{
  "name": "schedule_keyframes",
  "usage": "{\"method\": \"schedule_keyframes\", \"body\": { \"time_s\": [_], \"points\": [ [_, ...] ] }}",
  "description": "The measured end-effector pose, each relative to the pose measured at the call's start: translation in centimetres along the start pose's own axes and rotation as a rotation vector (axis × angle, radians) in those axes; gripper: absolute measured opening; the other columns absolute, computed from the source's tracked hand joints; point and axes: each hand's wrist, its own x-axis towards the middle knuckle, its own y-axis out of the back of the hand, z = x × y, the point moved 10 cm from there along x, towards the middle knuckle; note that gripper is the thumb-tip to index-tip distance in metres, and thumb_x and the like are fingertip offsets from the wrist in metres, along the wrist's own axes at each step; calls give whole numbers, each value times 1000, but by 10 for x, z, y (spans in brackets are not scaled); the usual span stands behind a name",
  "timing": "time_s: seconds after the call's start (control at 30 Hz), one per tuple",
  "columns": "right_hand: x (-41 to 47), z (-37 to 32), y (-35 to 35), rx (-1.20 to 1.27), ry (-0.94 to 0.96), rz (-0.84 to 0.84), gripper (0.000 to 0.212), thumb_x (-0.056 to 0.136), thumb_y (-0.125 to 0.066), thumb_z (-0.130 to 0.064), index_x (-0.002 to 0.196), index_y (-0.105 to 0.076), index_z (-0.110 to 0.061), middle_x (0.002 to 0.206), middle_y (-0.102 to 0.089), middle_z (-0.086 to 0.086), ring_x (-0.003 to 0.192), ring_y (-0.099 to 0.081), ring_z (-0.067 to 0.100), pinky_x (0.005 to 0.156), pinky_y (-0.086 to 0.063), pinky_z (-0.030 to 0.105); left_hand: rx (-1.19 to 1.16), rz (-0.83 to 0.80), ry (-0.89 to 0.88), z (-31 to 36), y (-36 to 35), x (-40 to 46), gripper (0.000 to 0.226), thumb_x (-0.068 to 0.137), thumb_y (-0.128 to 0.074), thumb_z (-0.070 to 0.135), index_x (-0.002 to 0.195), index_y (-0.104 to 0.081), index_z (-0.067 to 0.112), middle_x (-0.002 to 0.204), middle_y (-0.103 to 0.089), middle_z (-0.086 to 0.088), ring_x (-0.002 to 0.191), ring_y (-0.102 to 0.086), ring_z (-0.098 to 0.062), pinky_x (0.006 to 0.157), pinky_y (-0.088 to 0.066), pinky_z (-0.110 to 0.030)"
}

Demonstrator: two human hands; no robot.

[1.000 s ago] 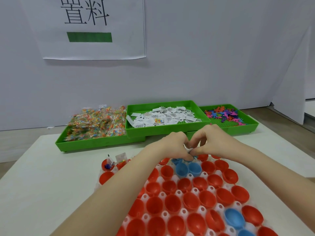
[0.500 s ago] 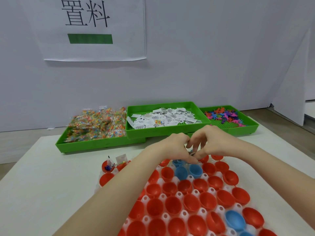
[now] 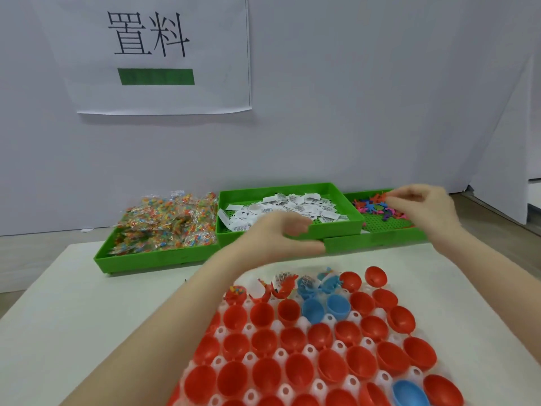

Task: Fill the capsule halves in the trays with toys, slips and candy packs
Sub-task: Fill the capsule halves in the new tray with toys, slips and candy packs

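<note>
A white capsule tray (image 3: 354, 315) in front of me holds several red capsule halves (image 3: 266, 341) and a few blue ones (image 3: 313, 310). Halves in its back row (image 3: 284, 286) hold toys and slips. Behind stand three green trays: candy packs (image 3: 167, 221) on the left, paper slips (image 3: 292, 205) in the middle, small colourful toys (image 3: 370, 207) on the right. My left hand (image 3: 278, 238) hovers at the front wall of the slip tray, fingers loosely curved, holding nothing. My right hand (image 3: 421, 208) is over the toy tray with its fingertips at the pile; whether they hold a toy I cannot tell.
The trays and capsules sit on a white table (image 3: 73, 303) against a pale wall. A paper sign (image 3: 164, 54) with a green bar hangs above the candy tray. A white panel (image 3: 503, 142) stands at the far right.
Both hands left the blue capsule halves, where they were pinched together. The right hand reached back and right to the toy tray; the left hand rose toward the slip tray.
</note>
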Motion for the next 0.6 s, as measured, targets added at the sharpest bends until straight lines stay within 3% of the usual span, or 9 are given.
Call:
{"method": "schedule_keyframes", "body": {
  "time_s": [0.07,0.13,0.17,0.23,0.37,0.5,0.6],
  "points": [
    [15,33,-1,-223,-100,-7,25,85,-63,-13,109,-65,-5,105,-67,11,96,-60,21,74,-42,17,-162,369,-47,-14,64,-12,24,82,-67,27,105,-65,20,91,-65,12,84,-61,-3,72,-45,-4],
    [25,57,-21,-468,-117,-192,38,88,-60,-21,123,-57,-6,126,-57,13,115,-52,26,90,-38,26,-132,671,74,-52,118,-34,13,88,-60,22,96,-67,14,79,-63,5,70,-56,-6,68,-49,-19],
    [27,65,-31,-569,-106,-290,44,89,-59,-27,128,-52,-8,133,-52,12,121,-48,26,95,-36,28,-24,748,199,-77,136,-45,15,90,-56,24,90,-67,13,79,-61,-1,67,-53,-11,68,-47,-27],
    [30,73,-46,-685,-105,-423,54,88,-57,-39,133,-47,-12,140,-45,9,126,-44,25,101,-34,31,269,744,463,-125,158,-61,28,93,-50,29,84,-64,6,81,-60,-10,72,-53,-23,68,-42,-32],
    [40,66,-67,-754,-77,-468,63,80,-63,-47,133,-48,-17,140,-45,8,127,-43,24,104,-35,34,627,496,787,-185,158,-75,50,90,-46,49,97,-61,2,90,-58,-12,88,-55,-28,75,-44,-32],
    [45,60,-85,-703,-33,-427,45,83,-66,-19,126,-56,-12,135,-50,15,124,-47,26,101,-38,32,587,582,826,-191,161,-76,46,80,-61,55,97,-67,12,97,-62,-10,94,-56,-29,78,-45,-32],
    [45,53,-76,-659,-22,-267,24,78,-70,-15,99,-70,-2,107,-67,19,101,-60,30,85,-44,34,539,681,857,-192,162,-81,44,73,-69,52,93,-69,13,101,-61,-13,99,-54,-32,83,-45,-37]
  ]
}}
